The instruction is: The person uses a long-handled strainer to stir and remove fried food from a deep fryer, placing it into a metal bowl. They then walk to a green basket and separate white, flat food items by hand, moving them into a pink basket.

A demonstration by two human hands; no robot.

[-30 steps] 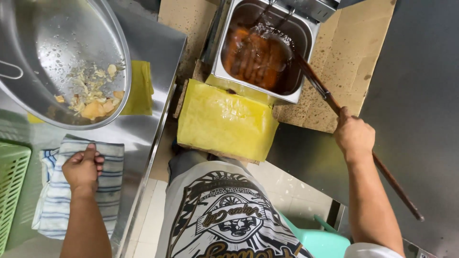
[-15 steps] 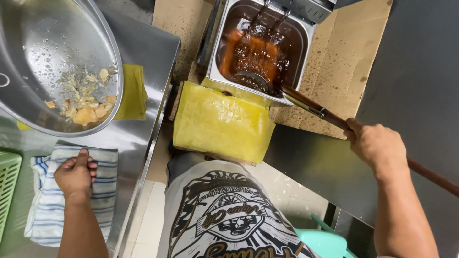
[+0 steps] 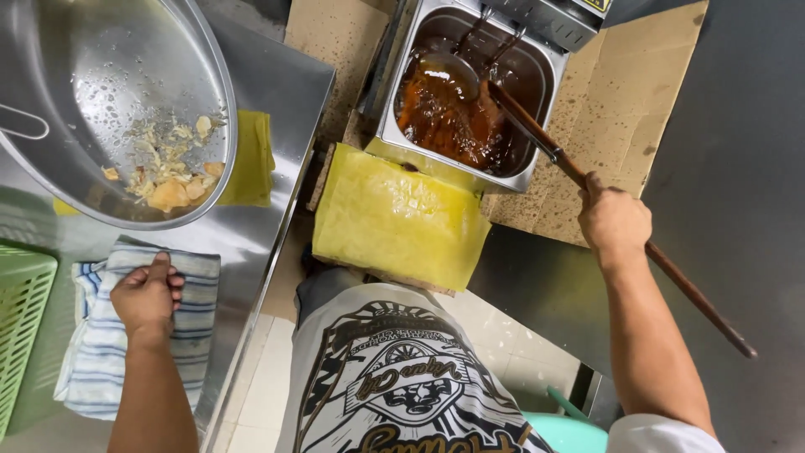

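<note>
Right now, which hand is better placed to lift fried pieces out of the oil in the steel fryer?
Right. The right hand already has a grip on the long wooden-handled skimmer, whose scoop sits in the steel fryer's oil. The left hand rests on the striped cloth, far off.

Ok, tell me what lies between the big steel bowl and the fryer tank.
In the head view, a folded yellow cloth, bare steel counter, then spotted brown cardboard lie between bowl and fryer tank.
</note>
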